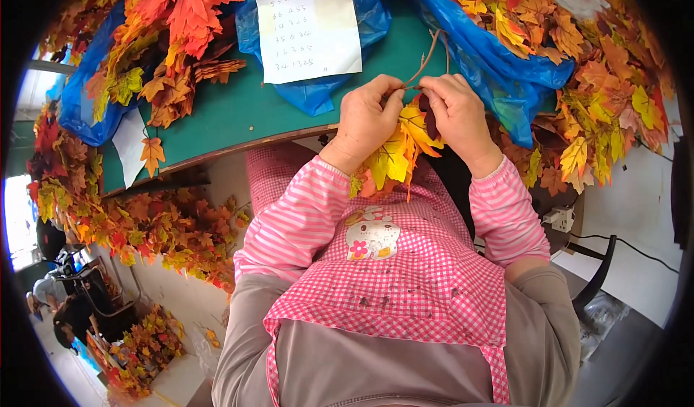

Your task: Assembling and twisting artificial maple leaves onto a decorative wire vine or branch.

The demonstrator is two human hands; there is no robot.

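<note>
My left hand (369, 118) and my right hand (459, 121) meet at the front edge of the green table, thumbs and fingertips pinched together. Between them they grip a thin brown artificial stem (428, 58) that curves up and away onto the table. A bunch of yellow and orange artificial maple leaves (396, 150) hangs below my fingers, over my lap. A dark red leaf (429, 118) shows beside my right hand. The exact spot where the fingertips pinch is partly hidden.
A handwritten white sheet (309, 42) lies on blue plastic (312, 97) on the green table (231, 121). Piles of autumn leaves (189, 20) stand left, with more leaves (520, 16) in blue plastic at right. Leaf garlands (166, 223) hang below the table's left side.
</note>
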